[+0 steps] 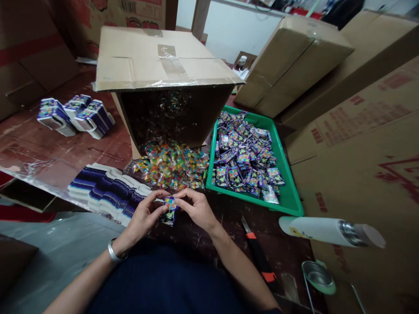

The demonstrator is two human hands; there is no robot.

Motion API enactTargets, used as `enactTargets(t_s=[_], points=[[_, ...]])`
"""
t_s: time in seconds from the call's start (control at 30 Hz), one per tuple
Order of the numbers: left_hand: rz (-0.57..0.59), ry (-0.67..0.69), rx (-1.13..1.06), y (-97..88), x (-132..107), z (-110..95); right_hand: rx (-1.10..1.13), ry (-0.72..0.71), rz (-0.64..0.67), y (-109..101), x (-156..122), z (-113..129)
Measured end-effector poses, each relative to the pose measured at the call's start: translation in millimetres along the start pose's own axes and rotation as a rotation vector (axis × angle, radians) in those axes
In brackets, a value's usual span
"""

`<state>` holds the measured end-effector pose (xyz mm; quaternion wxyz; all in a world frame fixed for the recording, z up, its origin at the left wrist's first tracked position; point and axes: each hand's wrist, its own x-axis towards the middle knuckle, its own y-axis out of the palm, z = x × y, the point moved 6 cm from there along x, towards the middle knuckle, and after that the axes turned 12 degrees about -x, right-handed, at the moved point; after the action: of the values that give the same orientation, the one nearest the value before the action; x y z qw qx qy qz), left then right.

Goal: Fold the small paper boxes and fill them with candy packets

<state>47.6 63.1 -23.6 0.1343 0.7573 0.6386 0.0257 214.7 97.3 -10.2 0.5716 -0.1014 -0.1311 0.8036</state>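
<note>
- I see the left hand (140,218) with its thumb and forefinger pinching one side of a small purple packet (170,210); a silvery bracelet (115,250) circles the wrist behind those fingers.
- The right hand (198,211) has its thumb and forefinger pressed together at the packet's upper right corner; how its other fingers sit under the palm I cannot tell.
- So the packet is between the two sets of fingertips, upright, its colourful printed side turned toward the person.
- Just left of the left fingers, a long row of flat purple-and-white cartons (109,189) lies overlapping on the table (225,213).
- Straight beyond the fingertips, clear bags of multicoloured sweets (173,165) spill from a cardboard box (170,63) lying with its mouth toward the hands.
- Beyond the right fingers and to their right is a green tray (288,174), heaped with similar purple packets (244,159).
- Right of the right hand, nearer the person, lies a black-and-orange cutter (257,253) with its blade showing.
- Farther right of those fingers, a white flask (314,229) lies on its side.
- Well beyond the left fingers, several made-up purple boxes (78,114) sit grouped.
</note>
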Motion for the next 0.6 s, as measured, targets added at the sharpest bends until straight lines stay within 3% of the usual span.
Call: enactTargets(t_s=[0.07,0.17,0.2,0.27,0.33,0.43,0.53,0.6], points=[[0.045,0.031,0.137,-8.5,1.7,-3.8,0.093,0.069,-0.146,-25.4,2.2,-11.7],[0.059,0.102,0.561,-31.4,0.5,-5.6,0.367,0.096,-0.548,-83.1,3.3,-27.9],[0.068,0.112,0.713,-38.4,-1.0,-3.1,0.459,0.084,-0.623,-96.3,3.9,-31.8],[0.091,0.111,0.966,-48.7,-4.7,5.4,0.551,0.078,-0.602,-102.4,8.3,-36.2],[0.099,0.1,1.128,-53.6,-8.2,14.8,0.444,0.106,-0.409,-79.3,13.7,-36.8],[0.084,0.11,1.23,-53.9,-11.6,23.4,-0.056,0.099,-0.097,-13.8,15.5,-36.5],[0.054,0.138,1.24,-54.5,-13.6,26.5,-0.537,0.005,0.037,42.0,14.0,-36.7],[0.034,0.153,1.236,-56.8,-15.0,28.6,-0.689,-0.026,0.052,59.5,13.4,-37.3]])
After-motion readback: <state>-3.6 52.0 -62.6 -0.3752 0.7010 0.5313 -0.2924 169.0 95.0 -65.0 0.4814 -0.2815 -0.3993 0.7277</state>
